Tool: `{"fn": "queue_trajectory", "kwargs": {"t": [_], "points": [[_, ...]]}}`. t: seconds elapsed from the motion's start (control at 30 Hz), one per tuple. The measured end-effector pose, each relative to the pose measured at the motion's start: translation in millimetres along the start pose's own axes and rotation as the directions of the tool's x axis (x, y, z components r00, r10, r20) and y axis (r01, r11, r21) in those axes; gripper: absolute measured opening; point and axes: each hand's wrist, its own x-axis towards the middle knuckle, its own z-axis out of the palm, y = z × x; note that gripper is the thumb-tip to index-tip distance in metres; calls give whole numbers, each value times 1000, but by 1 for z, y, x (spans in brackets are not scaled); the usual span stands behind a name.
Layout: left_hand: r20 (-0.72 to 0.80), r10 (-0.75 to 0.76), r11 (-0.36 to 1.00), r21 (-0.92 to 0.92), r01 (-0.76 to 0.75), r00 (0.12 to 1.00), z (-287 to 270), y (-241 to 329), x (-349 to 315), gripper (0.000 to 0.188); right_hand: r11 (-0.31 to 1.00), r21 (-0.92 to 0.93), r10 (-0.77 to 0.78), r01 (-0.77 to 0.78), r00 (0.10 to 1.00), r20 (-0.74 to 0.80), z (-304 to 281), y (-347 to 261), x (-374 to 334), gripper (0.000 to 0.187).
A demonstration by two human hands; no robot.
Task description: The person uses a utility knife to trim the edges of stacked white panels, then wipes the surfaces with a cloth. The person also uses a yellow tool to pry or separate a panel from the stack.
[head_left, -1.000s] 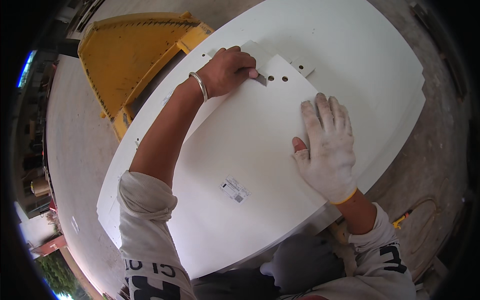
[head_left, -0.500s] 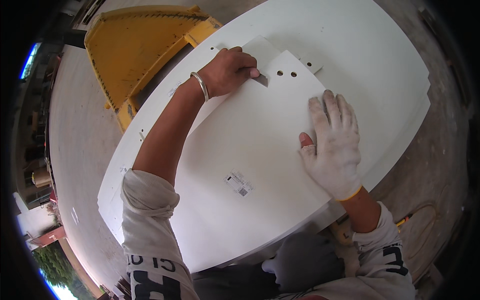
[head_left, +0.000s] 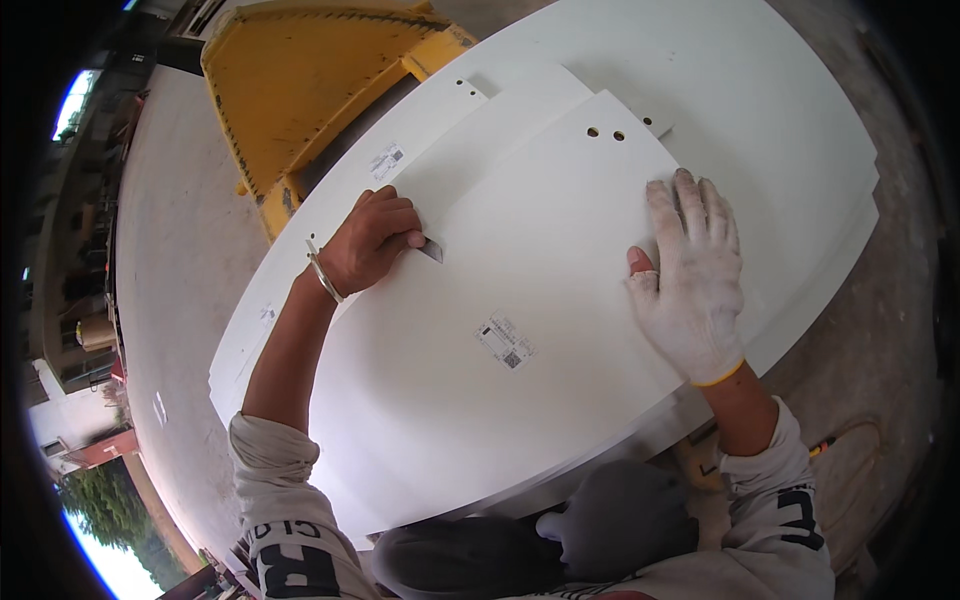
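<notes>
A white panel (head_left: 560, 230) with two round holes near its far end and a printed label (head_left: 504, 341) lies flat on top of other white boards. At its left edge, my bare left hand (head_left: 374, 238) is closed around a small flat grey metal blade (head_left: 433, 251), whose slanted tip shows past the thumb. Most of the blade is hidden in the fingers. My right hand (head_left: 692, 265), in a white work glove with a bare thumb tip, lies flat with fingers stretched out along the panel's right edge.
Under the panel are larger white boards (head_left: 790, 150), some with drilled holes and labels. A yellow metal frame (head_left: 300, 70) stands beyond the far left edge of the stack. Grey concrete floor (head_left: 180, 260) lies to the left. A cable (head_left: 868, 425) is on the floor at right.
My left hand has slid along the panel's left edge toward me with the blade. The right hand stays flat on the right edge; the view has shifted slightly.
</notes>
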Motion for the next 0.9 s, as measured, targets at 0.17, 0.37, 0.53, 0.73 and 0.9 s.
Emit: {"fn": "queue_trajectory", "kwargs": {"t": [0.17,0.37,0.53,0.73,0.9], "points": [[-51,-138,990,-20,137,989,4,-5,-52,12,1000,15,15,-15,1000,16,-2,0,-1,67],[-83,-21,1000,12,22,996,7,-1,-2,14,1000,-10,-9,8,1000,-17,-1,-1,-3,66],[-205,112,994,29,-108,972,16,9,101,8,999,-43,-18,16,999,-32,3,-2,-4,63],[-235,4,999,-44,-15,972,19,19,131,11,1000,-25,-19,18,999,-36,4,-2,-5,62],[-131,-27,999,-25,24,991,12,13,94,11,1000,-3,-8,8,1000,-17,-1,-1,-7,63]]}}
